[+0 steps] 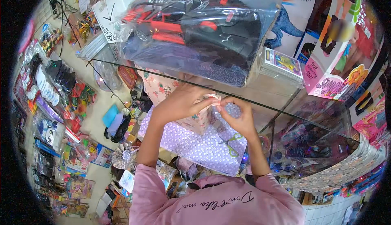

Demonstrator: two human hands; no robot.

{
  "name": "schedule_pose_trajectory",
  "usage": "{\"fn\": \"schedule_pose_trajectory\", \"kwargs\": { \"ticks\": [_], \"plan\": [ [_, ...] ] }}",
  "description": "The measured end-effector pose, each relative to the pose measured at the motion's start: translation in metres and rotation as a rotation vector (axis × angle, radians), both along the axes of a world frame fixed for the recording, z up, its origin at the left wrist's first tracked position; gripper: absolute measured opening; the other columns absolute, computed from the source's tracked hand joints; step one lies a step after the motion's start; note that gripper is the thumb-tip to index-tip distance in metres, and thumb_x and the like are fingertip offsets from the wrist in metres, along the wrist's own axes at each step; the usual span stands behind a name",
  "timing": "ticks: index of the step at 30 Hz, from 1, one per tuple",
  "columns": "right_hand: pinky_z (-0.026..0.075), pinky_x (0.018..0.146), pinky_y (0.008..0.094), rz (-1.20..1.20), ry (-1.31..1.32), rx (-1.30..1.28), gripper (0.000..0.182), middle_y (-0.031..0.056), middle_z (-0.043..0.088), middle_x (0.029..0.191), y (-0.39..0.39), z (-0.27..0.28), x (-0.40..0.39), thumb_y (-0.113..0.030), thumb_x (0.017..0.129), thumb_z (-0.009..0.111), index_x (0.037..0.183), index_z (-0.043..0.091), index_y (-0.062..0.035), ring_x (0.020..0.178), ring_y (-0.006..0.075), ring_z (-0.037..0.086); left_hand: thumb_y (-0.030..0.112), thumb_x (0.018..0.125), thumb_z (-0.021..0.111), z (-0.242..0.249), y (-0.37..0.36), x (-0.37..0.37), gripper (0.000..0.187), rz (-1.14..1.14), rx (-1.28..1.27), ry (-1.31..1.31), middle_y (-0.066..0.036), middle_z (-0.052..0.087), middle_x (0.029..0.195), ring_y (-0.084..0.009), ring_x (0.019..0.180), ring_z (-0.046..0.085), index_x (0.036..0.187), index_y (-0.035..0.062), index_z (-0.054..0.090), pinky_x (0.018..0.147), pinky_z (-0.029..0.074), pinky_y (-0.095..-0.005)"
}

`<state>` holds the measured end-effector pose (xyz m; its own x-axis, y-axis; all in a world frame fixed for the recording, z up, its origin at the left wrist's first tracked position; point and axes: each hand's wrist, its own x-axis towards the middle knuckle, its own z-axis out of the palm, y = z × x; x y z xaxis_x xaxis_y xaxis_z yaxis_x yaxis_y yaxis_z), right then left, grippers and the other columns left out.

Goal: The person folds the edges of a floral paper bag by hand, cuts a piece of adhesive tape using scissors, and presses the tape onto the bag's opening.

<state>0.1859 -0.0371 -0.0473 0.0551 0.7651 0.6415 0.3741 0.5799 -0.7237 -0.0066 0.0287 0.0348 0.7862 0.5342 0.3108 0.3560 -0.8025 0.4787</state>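
Note:
My left hand (185,101) is closed, its thumb and fingers pinching the upper corner of a floral-papered parcel (194,122) with pink and green flowers on a pale ground. Opposite it, my right hand (237,116) has thumb and forefinger curled together at the same corner, by a small pale flap; whether they grip the paper or a thin piece such as tape is too small to tell. Beneath the parcel lies a lilac sheet with white flowers (195,154). Scissors with green handles (233,145) rest on this sheet, below my right hand.
Just beyond my hands runs the edge of a glass counter (281,109). On it sits a bagged black-and-red toy car (203,23), with a stack of cards (281,64) and a pink doll box (326,76) to the right. Packaged goods (77,156) cover the floor at left.

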Motion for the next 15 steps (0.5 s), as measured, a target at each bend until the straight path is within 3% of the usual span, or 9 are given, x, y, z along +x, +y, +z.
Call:
{"fn": "schedule_pose_trajectory", "kwargs": {
  "ticks": [2, 5, 9, 15],
  "plan": [
    [0.046, 0.081, 0.0275, -0.004, 0.027, 0.041, 0.014, 0.0064, 0.067, 0.091, -0.005, 0.004, -0.003, -0.001, 0.077, 0.071, 0.09, 0.065, 0.0005, 0.088, 0.0129, 0.06, 0.039, 0.091, 0.056, 0.008, -0.006, -0.002, 0.039, -0.001, 0.02, 0.027, -0.02, 0.066, 0.09, -0.0385, 0.09, 0.06, 0.103, 0.0042, 0.068, 0.081, 0.043, -0.0441],
    [0.046, 0.083, 0.0304, -0.196, 0.177, 0.117, 0.02, 0.0076, 0.066, 0.092, -0.015, 0.0, -0.014, 0.001, 0.074, 0.073, 0.092, 0.065, -0.0007, 0.088, 0.0159, 0.061, 0.039, 0.091, 0.056, 0.0, -0.005, -0.004, 0.038, -0.005, 0.068, -0.058, -0.02, 0.066, 0.089, -0.038, 0.089, 0.06, 0.102, 0.0045, 0.068, 0.081, 0.043, -0.0448],
    [0.043, 0.074, 0.0305, -0.398, -0.013, 0.382, 0.022, 0.0079, 0.065, 0.081, -0.027, 0.002, -0.029, 0.001, 0.068, 0.079, 0.085, 0.067, -0.0042, 0.075, 0.0181, 0.059, 0.038, 0.091, 0.056, -0.006, -0.003, -0.004, 0.037, -0.007, 0.094, -0.057, -0.019, 0.066, 0.089, -0.0376, 0.089, 0.06, 0.102, 0.0046, 0.068, 0.082, 0.043, -0.044],
    [0.037, 0.074, 0.0283, -0.49, 0.048, 0.34, 0.017, 0.0035, 0.068, 0.077, -0.019, 0.005, -0.044, -0.002, 0.068, 0.08, 0.082, 0.071, -0.0063, 0.071, 0.0137, 0.057, 0.038, 0.091, 0.054, -0.003, -0.007, -0.004, 0.038, 0.037, -0.001, -0.023, -0.018, 0.067, 0.093, -0.0366, 0.091, 0.06, 0.103, 0.0052, 0.069, 0.084, 0.042, -0.0434]
  ]
}}
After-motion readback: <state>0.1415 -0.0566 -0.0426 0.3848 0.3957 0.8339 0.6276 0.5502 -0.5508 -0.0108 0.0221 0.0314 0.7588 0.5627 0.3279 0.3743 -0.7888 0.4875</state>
